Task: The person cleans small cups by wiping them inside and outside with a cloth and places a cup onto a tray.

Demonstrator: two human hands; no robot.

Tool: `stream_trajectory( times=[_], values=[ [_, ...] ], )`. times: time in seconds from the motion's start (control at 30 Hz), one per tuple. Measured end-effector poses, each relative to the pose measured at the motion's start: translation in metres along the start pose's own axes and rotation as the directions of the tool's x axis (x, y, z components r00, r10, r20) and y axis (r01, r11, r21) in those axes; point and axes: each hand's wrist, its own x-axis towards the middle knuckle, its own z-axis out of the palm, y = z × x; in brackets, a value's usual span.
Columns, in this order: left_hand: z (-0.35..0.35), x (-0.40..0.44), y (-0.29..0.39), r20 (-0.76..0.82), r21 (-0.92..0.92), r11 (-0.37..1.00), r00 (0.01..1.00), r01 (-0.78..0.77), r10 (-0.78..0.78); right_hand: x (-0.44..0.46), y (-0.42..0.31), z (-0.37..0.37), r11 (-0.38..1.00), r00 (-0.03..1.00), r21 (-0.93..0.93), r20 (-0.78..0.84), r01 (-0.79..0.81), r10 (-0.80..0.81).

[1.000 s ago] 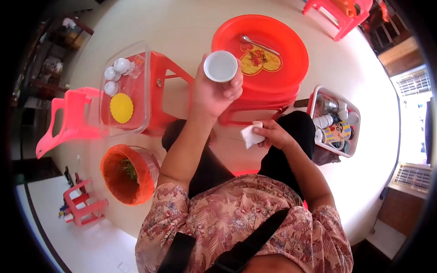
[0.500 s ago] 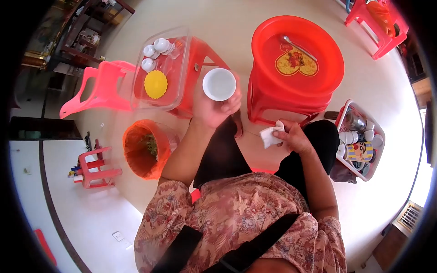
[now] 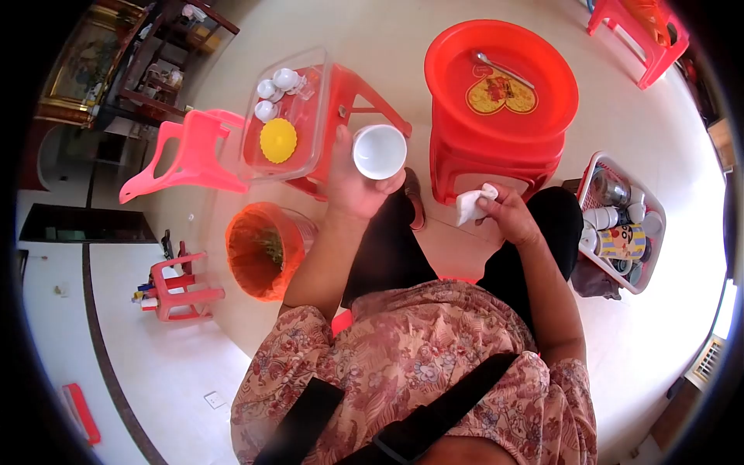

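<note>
My left hand [image 3: 353, 182] is wrapped round a white cup [image 3: 380, 151], its open mouth facing the camera. Lower and to the right, my right hand [image 3: 508, 215] pinches a folded white cloth [image 3: 473, 204]. The cup and cloth are apart. Beyond the right hand, a round red tray [image 3: 554, 77] sits on red stools, with a metal utensil [image 3: 504, 70] lying in it. Left of the cup, a clear plastic container [image 3: 316, 116] on a red stool holds several small white cups [image 3: 285, 79] and a yellow scalloped disc [image 3: 278, 140].
An orange-lined bin [image 3: 263, 252] with green matter inside stands at left. A basket [image 3: 656, 232] of cups and jars is beside my right knee. Pink stools [image 3: 186, 155] stand at left, lower left and upper right. Dark wooden furniture [image 3: 151, 77] is at upper left.
The view has swung, so the stools, bin and container appear further right. The cup has tilted slightly, showing more of its side. Both hands keep their holds on the cup and cloth.
</note>
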Motion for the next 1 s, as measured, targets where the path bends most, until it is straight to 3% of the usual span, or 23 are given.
stream_trajectory(
  times=[0.13,0.23,0.3,0.4,0.5,0.63,0.67,0.77,0.87,1.0],
  values=[
    [0.006,-0.010,0.000,0.004,-0.014,0.995,0.995,0.101,-0.101,-0.009,-0.041,0.022,0.977,0.991,0.165,-0.022,0.134,-0.132],
    [0.011,-0.017,-0.003,0.001,-0.058,0.972,0.974,0.228,-0.229,-0.015,-0.076,0.045,0.926,0.929,0.084,-0.030,0.369,-0.368],
    [0.017,-0.021,-0.008,0.018,-0.156,0.933,0.945,0.326,-0.327,-0.021,-0.103,0.058,0.888,0.893,-0.111,-0.012,0.445,-0.449],
    [0.020,-0.026,-0.022,0.030,-0.110,0.899,0.906,0.423,-0.422,-0.025,-0.131,0.073,0.779,0.840,-0.357,0.034,0.516,-0.541],
    [0.033,-0.032,-0.032,0.064,-0.074,0.843,0.846,0.533,-0.529,-0.013,-0.137,0.083,0.516,0.715,-0.543,0.252,0.662,-0.652],
    [0.035,-0.037,-0.044,0.086,0.022,0.792,0.788,0.611,-0.610,-0.007,-0.138,0.088,0.211,0.780,-0.836,0.339,0.506,-0.526],
    [0.034,-0.038,-0.046,0.103,0.039,0.782,0.776,0.622,-0.623,-0.008,-0.138,0.088,0.202,0.797,-0.859,0.317,0.471,-0.514],
    [0.037,-0.040,-0.045,-0.104,-0.009,0.797,0.792,0.604,-0.601,-0.008,-0.119,0.089,0.406,0.839,-0.803,0.198,0.435,-0.508],
    [0.048,-0.043,-0.046,-0.296,0.066,0.872,0.844,0.485,-0.447,-0.003,-0.098,0.088,0.608,0.828,-0.666,0.027,0.433,-0.560],
    [0.042,-0.045,-0.050,-0.358,0.226,0.923,0.908,0.312,-0.220,-0.012,-0.084,0.097,0.924,0.922,-0.298,-0.225,0.241,-0.314]
  ],
)
